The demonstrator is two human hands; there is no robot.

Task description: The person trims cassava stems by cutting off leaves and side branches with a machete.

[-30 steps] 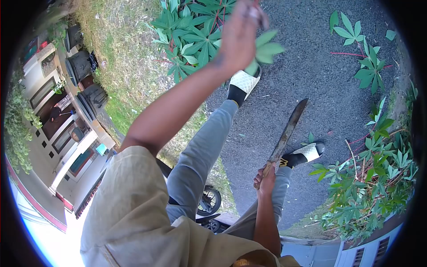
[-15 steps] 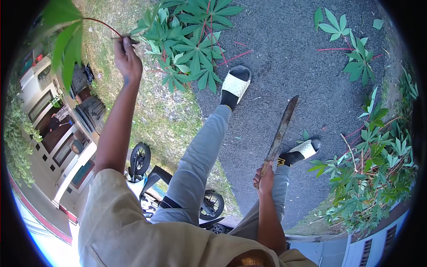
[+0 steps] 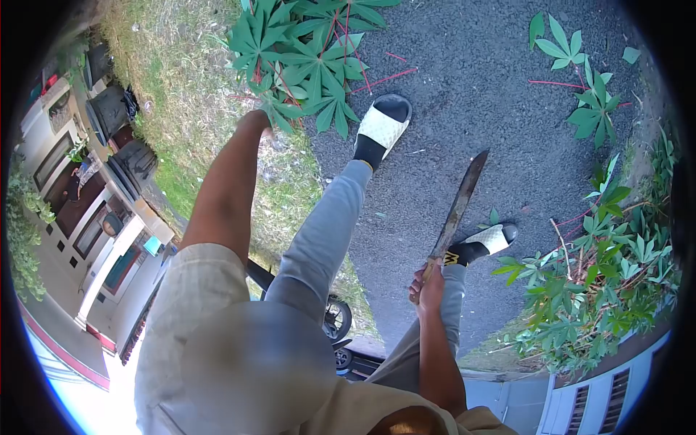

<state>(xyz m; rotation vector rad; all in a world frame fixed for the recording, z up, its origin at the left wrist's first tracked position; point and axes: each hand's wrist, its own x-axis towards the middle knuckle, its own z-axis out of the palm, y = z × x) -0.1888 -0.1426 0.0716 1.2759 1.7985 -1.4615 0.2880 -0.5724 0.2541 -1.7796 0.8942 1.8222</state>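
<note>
My right hand (image 3: 428,284) grips the wooden handle of a machete (image 3: 462,199), its long, stained blade angled up over the asphalt between my feet. My left hand (image 3: 261,126) is lowered beside a pile of cut cassava leaves (image 3: 315,61) with red stalks. The wrist is bent away from me and the fingers are mostly hidden, so whether they hold anything does not show. The pile lies where the grass meets the asphalt, just beyond my left sandal (image 3: 384,129).
A smaller leafy sprig (image 3: 594,105) lies on the asphalt (image 3: 449,87) at the right. Lower right is a heap of cut branches (image 3: 602,283). Behind my left leg stands a motorbike (image 3: 338,319). A house with a person (image 3: 74,181) is at the far left.
My left hand has come down and right, from the raised position with a leaf stalk to beside the pile. That leaf is no longer visible in it. The machete stays nearly still in my right hand.
</note>
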